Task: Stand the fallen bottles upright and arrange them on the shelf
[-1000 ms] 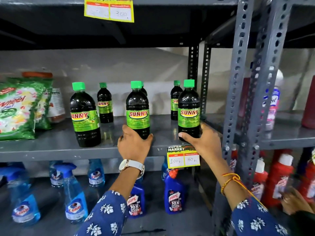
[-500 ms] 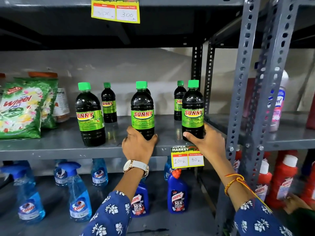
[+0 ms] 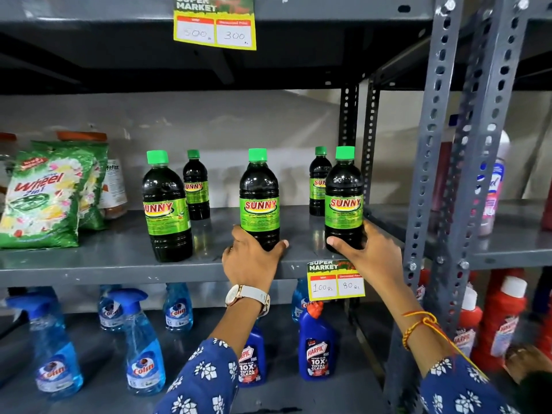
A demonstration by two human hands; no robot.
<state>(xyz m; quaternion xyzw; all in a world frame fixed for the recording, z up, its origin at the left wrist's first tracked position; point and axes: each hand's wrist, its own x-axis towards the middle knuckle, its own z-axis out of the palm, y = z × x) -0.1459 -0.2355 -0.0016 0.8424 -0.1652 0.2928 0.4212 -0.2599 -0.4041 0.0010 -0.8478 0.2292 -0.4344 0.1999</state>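
Two upright bottles [image 3: 259, 201] [image 3: 344, 201], hands [image 3: 251, 258] [image 3: 369, 252] gripping their bases.

On the grey shelf [image 3: 104, 264], five green-capped Sunny bottles stand upright. The left hand [image 3: 249, 258] grips the middle front bottle [image 3: 259, 201]; the right hand [image 3: 369, 253] grips the right front bottle [image 3: 344, 201].

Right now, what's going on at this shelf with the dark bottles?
A person is arranging Sunny bottles on the grey middle shelf. The left hand grips the base of the middle front bottle, and the right hand grips the right front bottle. All five visible bottles stand upright, three in front and two behind.
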